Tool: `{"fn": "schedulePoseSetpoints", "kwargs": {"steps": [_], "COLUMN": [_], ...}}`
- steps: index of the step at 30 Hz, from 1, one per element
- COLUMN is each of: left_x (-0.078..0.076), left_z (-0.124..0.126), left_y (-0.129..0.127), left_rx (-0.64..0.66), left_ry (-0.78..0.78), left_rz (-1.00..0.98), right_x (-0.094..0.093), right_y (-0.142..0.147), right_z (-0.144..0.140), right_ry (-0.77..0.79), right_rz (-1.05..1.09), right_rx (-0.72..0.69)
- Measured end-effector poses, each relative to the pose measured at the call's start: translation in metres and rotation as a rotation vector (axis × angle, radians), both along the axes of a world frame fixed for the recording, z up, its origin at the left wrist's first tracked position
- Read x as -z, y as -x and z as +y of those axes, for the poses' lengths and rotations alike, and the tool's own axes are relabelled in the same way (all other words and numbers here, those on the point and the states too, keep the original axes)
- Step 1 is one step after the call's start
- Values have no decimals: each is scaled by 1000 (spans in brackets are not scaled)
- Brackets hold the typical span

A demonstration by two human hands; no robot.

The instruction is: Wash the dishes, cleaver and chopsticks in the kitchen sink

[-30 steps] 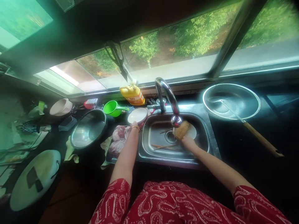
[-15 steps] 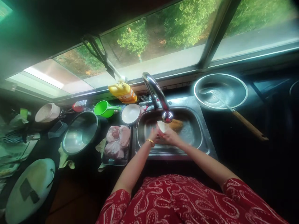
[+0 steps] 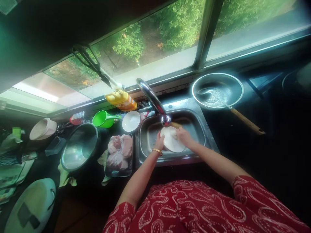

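A white bowl (image 3: pixel 171 142) is tilted under the tap (image 3: pixel 166 121), its pale inside facing up. My left hand (image 3: pixel 159 142), with a gold bangle at the wrist, grips the bowl's left rim. At the right side of the bowl, my right hand (image 3: pixel 184 136) is closed with its fingers against the rim and inside; the fingertips are blurred. Both hands are over the steel sink (image 3: pixel 197 129). Behind the bowl, a yellow-brown thing (image 3: pixel 177 125) shows in the sink, mostly covered and too unclear to name.
Left of the sink are a tray of bagged meat (image 3: pixel 119 152), a small white bowl (image 3: pixel 131 121), a green scoop (image 3: pixel 103 119) and a large steel basin (image 3: pixel 80 147). A yellow jug (image 3: pixel 121 100) stands behind. To the right lies a wok (image 3: pixel 217 89) with a wooden-handled skimmer (image 3: pixel 247 121).
The bowl has turned from a steep tilt to show its broad white inside, and has come slightly nearer to me. My hands have moved apart around it. The view has shifted a little.
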State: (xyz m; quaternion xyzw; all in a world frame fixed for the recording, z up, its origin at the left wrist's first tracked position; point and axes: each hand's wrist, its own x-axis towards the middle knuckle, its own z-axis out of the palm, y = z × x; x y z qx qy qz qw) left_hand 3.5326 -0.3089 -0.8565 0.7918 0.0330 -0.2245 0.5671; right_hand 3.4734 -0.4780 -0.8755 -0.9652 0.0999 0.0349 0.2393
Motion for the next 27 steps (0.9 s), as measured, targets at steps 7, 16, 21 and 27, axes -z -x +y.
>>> {"fn": "schedulePoseSetpoints", "kwargs": {"steps": [7,16,21,27], "left_x": [23,-2,7,5], "left_z": [-31,-9,-29,-15], "left_y": [11,-14,1,-17], "left_rx": [-22,118,23,-66], "left_ry": [106,38,22,63], "left_rz": [141,-192,187,-24], "right_x": [0,-7,-6,-12], "right_y": [-28,9,-27,-17], "right_z": [35,10,15,45], "right_ry": [-641,-249,-258,-522], "right_rz": [-63,307,84,66], "right_rx": [347,-63,277,-120]}}
